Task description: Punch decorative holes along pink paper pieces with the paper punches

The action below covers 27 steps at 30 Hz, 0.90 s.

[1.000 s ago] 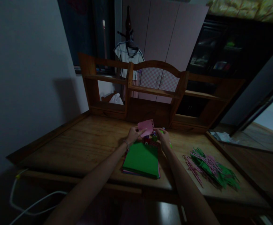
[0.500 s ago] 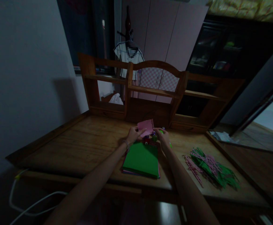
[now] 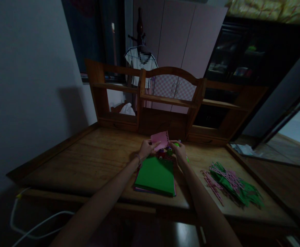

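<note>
A small pink sheet of paper [image 3: 159,139] with a row of punched holes along its right edge is held up above the desk. My left hand [image 3: 146,148] pinches its left side, the thumb lying across the front. At the lower right corner, by the holes, my right hand [image 3: 177,148] has its fingers closed on the sheet's edge. Small red toy-like items [image 3: 161,155] and a green one [image 3: 169,151] with eye shapes sit just behind the stack. Below the hands lies a stack of green paper [image 3: 155,175], with other colours showing underneath.
On the right of the wooden desk [image 3: 88,157] lies a pile of green and pink paper strips [image 3: 232,183]. A wooden shelf unit [image 3: 165,99] stands along the back. A white cable [image 3: 36,228] hangs at the lower left.
Almost nothing differs. Both hands keep hold of the pink sheet in nearly the same place, and my right fingers have shifted slightly at its edge.
</note>
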Each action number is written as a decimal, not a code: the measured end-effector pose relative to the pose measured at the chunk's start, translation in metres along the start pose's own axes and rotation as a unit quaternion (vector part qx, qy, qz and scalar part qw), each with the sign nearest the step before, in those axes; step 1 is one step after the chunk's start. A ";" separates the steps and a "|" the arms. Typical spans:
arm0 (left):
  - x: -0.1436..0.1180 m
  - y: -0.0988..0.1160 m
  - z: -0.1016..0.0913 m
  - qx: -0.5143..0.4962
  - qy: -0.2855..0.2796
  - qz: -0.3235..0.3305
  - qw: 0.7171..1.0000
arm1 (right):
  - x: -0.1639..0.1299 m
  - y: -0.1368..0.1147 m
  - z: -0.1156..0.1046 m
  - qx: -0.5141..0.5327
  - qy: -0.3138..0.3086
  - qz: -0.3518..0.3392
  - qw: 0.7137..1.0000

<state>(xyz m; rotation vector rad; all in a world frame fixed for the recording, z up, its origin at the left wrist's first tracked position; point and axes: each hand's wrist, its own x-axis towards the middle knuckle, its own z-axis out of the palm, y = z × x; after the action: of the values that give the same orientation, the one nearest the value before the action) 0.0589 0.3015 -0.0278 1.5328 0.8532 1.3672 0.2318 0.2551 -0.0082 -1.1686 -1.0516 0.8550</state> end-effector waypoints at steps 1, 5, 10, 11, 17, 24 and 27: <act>0.000 0.000 0.000 0.001 0.003 -0.003 1.000 | 0.000 -0.001 0.000 0.001 0.002 0.000 1.000; 0.002 -0.004 -0.001 0.005 0.008 -0.018 1.000 | -0.001 -0.002 -0.001 0.005 -0.005 -0.006 1.000; 0.000 -0.002 -0.001 0.004 0.001 -0.049 0.999 | -0.002 -0.002 -0.001 0.007 -0.007 -0.027 1.000; -0.001 0.001 -0.001 -0.015 -0.008 -0.046 0.999 | -0.002 -0.002 0.000 0.007 -0.005 -0.029 1.000; -0.003 0.013 -0.002 -0.053 -0.022 0.008 0.998 | -0.002 -0.005 0.000 -0.045 0.022 -0.059 0.997; 0.002 0.001 0.002 0.012 -0.046 0.022 0.999 | 0.001 -0.002 -0.001 -0.075 0.020 -0.079 0.994; 0.002 -0.005 0.002 0.041 -0.076 0.038 0.996 | 0.004 0.001 -0.002 -0.079 0.012 -0.076 0.994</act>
<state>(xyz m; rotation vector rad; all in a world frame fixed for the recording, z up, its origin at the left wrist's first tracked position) 0.0619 0.3047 -0.0317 1.7239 0.7725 1.2646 0.2353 0.2585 -0.0087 -1.2103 -1.1889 0.6460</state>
